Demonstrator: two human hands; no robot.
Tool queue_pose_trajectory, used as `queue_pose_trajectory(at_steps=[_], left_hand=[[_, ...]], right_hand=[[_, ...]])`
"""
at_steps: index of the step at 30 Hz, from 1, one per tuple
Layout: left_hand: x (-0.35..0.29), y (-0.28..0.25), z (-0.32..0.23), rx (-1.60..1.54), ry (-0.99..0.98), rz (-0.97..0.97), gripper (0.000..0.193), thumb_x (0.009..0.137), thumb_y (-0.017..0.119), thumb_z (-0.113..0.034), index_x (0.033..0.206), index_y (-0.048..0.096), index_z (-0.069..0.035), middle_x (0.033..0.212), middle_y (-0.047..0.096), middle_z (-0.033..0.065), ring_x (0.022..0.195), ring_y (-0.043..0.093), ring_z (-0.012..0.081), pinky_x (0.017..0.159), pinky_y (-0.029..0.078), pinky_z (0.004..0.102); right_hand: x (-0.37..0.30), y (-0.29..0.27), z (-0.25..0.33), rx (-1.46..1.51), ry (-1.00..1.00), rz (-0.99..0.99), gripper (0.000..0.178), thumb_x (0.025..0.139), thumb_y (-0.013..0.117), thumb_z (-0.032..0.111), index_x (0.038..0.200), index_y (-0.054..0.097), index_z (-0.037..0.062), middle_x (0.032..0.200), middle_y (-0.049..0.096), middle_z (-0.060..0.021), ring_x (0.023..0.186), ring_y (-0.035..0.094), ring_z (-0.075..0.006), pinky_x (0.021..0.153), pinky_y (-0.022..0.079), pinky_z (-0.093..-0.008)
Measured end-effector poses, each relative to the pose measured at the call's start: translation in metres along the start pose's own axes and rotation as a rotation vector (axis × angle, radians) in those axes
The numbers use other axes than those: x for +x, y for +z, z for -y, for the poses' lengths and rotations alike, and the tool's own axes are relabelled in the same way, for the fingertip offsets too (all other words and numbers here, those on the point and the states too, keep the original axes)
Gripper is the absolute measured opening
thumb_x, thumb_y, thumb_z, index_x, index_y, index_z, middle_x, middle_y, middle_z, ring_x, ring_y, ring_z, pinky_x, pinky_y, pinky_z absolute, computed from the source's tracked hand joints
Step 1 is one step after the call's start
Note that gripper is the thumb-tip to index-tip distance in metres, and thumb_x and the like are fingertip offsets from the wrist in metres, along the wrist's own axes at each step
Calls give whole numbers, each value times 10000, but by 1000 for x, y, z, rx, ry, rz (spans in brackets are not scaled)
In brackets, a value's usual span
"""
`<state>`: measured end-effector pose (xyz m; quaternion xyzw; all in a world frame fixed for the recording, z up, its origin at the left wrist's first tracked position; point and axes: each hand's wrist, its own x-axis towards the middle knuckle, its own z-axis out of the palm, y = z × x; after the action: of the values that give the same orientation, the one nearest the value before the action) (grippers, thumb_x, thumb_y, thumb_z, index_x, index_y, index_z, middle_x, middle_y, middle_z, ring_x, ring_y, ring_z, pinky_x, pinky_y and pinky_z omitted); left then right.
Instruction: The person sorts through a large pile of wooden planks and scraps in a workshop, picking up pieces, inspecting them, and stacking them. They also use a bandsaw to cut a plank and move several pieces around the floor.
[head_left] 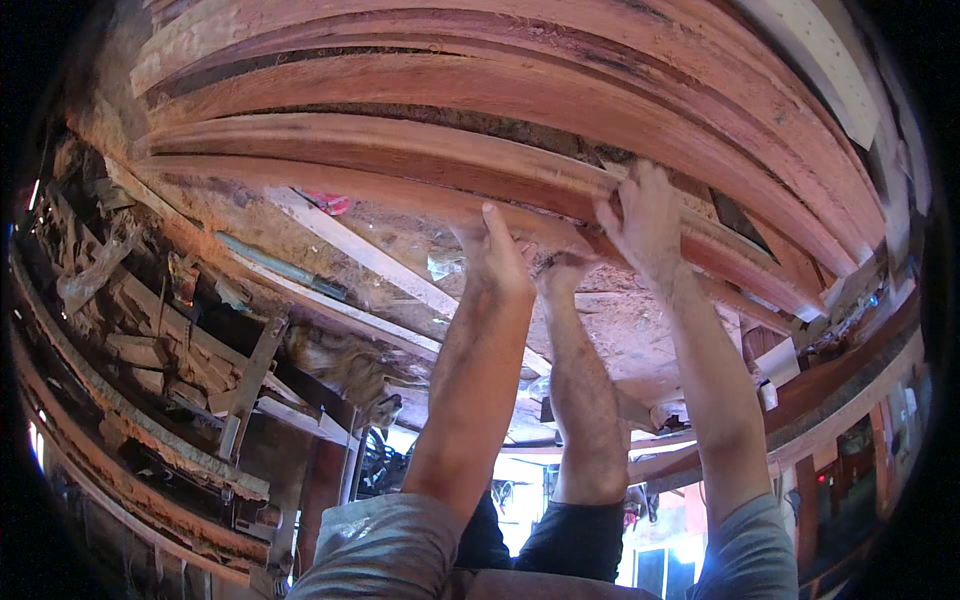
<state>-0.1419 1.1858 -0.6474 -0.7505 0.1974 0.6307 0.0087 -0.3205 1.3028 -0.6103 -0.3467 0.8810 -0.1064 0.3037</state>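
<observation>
Several long reddish-brown wooden boards (420,85) lie side by side across the far part of the view, bowed by the lens. My left hand (497,255) is at the near edge of the closest wooden board (350,185), thumb up on it and fingers mostly hidden, closed on that edge. Farther right, my right hand (645,220) is slightly blurred, its fingers curled over the edge of the second wooden board (330,143). Between my forearms, my bare leg (585,400) shows, with the foot just below the closest board.
Pale wooden strips (370,255) lie on the dusty ground. Scrap wood (140,350) is heaped at the left, near a brown furry animal (345,365) that looks like a dog. A small red piece (325,203) lies by the boards. A pale plank (820,70) stands at the far right.
</observation>
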Motion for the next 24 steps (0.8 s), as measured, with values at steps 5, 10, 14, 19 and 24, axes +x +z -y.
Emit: queue_pose_trajectory(at_steps=[5,10,14,19,24], left_hand=[[12,-10,-4,-239,-84,60,1020,933,391,-780,1556,250,15,1517,392,226,1349,457,328,1112,358,439],[66,-20,-14,-335,-162,-252,936,966,328,-752,1480,367,29,1459,447,168,1337,454,250,1147,323,371],[74,-31,-20,-271,-14,-262,842,955,394,-739,1403,469,-30,1471,445,101,1349,427,179,1131,334,337],[51,-22,-54,-354,-18,-189,832,944,388,-751,1411,467,-67,1458,459,112,1338,446,211,1103,407,405],[28,-6,-70,-545,144,170,923,896,350,-835,1426,458,-86,1466,453,140,1360,425,312,1156,338,546]], right_hand=[[-8,-1,8,192,42,210,490,838,753,423,932,615,-38,1030,590,-216,991,595,-389,845,501,-465],[31,17,-23,-35,-46,-43,570,871,730,478,1071,637,-47,1129,610,-217,1058,601,-394,904,498,-474],[30,30,-30,13,-37,-9,553,840,767,437,1090,646,-40,1122,607,-209,1042,600,-396,924,490,-471],[7,26,-5,-65,-43,144,361,806,772,349,902,684,12,1016,617,-159,987,608,-328,827,492,-481],[-57,46,32,133,-233,-158,229,730,752,109,799,548,31,944,573,-163,827,569,-359,672,453,-499]])
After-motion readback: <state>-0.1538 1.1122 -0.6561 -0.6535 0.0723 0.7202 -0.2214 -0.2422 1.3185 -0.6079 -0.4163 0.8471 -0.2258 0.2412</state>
